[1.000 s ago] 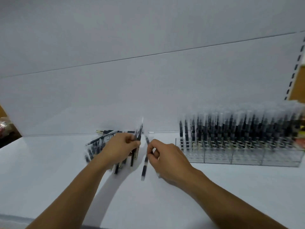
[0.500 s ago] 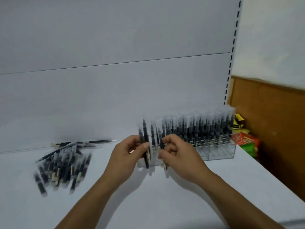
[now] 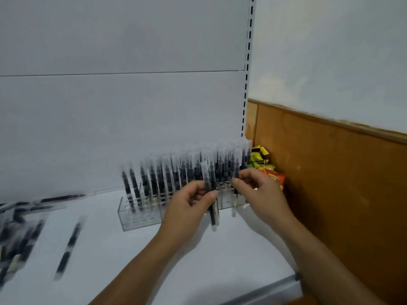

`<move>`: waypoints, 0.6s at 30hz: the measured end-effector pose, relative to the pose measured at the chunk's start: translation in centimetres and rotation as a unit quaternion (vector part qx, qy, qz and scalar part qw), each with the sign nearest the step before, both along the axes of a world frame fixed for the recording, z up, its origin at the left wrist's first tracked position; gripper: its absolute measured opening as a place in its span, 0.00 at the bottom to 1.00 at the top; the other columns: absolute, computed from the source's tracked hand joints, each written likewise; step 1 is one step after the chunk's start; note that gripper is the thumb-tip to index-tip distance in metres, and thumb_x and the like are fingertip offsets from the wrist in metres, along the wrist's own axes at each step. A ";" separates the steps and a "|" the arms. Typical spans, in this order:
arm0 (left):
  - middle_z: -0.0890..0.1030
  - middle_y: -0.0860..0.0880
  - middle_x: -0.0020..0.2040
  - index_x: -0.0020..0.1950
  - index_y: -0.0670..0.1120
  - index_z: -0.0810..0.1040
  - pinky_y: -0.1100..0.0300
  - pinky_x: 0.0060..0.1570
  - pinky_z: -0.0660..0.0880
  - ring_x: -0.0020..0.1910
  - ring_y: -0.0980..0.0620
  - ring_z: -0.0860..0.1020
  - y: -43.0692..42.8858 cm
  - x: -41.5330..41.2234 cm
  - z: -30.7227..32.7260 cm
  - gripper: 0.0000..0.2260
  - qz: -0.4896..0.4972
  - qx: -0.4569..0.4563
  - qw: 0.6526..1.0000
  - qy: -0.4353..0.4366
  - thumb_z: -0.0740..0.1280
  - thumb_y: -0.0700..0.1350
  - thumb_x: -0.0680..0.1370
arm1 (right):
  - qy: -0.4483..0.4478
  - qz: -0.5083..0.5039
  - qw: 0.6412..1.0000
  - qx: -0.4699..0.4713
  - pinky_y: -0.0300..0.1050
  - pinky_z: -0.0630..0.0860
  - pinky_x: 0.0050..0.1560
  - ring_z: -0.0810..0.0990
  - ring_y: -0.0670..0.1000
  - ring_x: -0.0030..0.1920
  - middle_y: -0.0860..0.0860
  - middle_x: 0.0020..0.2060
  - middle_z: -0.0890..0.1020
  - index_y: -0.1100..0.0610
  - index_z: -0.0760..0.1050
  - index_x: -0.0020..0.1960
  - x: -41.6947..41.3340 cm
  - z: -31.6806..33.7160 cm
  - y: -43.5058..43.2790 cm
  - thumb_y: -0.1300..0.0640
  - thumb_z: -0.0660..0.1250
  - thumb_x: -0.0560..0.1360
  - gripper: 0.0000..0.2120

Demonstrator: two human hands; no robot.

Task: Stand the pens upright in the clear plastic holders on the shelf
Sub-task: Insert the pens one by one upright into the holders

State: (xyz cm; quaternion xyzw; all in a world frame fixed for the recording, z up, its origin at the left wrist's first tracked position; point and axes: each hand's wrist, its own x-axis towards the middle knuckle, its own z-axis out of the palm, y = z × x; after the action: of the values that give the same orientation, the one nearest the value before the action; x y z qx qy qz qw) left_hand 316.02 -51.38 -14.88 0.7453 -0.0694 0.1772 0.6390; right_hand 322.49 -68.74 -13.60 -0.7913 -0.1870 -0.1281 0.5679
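The right hand (image 3: 262, 190) pinches one pen (image 3: 234, 205) upright, its long axis vertical, just on the near side of the clear holder (image 3: 132, 223) at its right end. The left hand (image 3: 189, 205) grips perhaps two spare pens (image 3: 212, 214), also upright, just to the left.

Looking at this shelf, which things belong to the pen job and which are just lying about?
Job: left hand gripping spare pens; right hand pinching one pen; clear holders with standing pens; loose pens on the shelf.
Lying about: snack packets, wooden panel.
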 end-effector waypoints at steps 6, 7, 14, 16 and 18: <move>0.82 0.53 0.39 0.47 0.56 0.83 0.66 0.42 0.77 0.40 0.56 0.80 -0.3 -0.2 -1.4 0.04 0.001 -0.050 0.999 0.006 0.70 0.49 0.73 | -0.037 -0.051 0.997 0.033 0.43 0.78 0.41 0.80 0.52 0.42 0.51 0.40 0.82 0.54 0.79 0.48 2.5 2.0 -1.8 0.56 0.70 0.76 0.02; 0.82 0.53 0.39 0.47 0.56 0.83 0.66 0.42 0.77 0.40 0.56 0.80 -0.2 -0.2 -1.5 0.05 0.000 -0.057 0.998 0.007 0.70 0.48 0.73 | -0.044 -0.058 0.997 0.035 0.45 0.79 0.43 0.81 0.52 0.43 0.51 0.40 0.82 0.53 0.79 0.48 3.0 2.4 -1.9 0.57 0.70 0.76 0.01; 0.82 0.52 0.40 0.47 0.57 0.84 0.71 0.37 0.74 0.38 0.60 0.79 -0.3 -0.6 -1.3 0.07 -0.013 -0.061 0.998 0.002 0.70 0.50 0.70 | -0.083 -0.092 0.992 -0.032 0.41 0.78 0.41 0.80 0.43 0.42 0.42 0.39 0.81 0.46 0.78 0.46 5.5 4.0 -1.8 0.53 0.70 0.76 0.02; 0.82 0.54 0.40 0.47 0.57 0.83 0.71 0.38 0.74 0.38 0.60 0.78 -0.3 -0.6 -1.4 0.07 -0.010 -0.058 0.998 0.001 0.70 0.51 0.70 | -0.086 -0.101 0.988 -0.081 0.39 0.73 0.39 0.78 0.41 0.41 0.40 0.38 0.80 0.47 0.79 0.48 5.9 3.8 -1.7 0.51 0.70 0.76 0.02; 0.82 0.54 0.40 0.47 0.58 0.83 0.71 0.38 0.74 0.38 0.60 0.78 -0.3 -0.6 -1.5 0.07 -0.011 -0.057 0.998 0.000 0.70 0.52 0.70 | -0.092 -0.107 0.984 -0.107 0.37 0.69 0.36 0.77 0.39 0.39 0.38 0.38 0.79 0.48 0.79 0.49 6.1 3.6 -1.7 0.51 0.70 0.76 0.03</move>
State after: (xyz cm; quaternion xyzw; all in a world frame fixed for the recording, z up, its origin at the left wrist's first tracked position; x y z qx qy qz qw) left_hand 315.45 -51.67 -16.34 0.7071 -0.0675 0.1732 0.6822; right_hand 328.55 -70.41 -10.04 -0.8476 -0.1658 -0.2396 0.4435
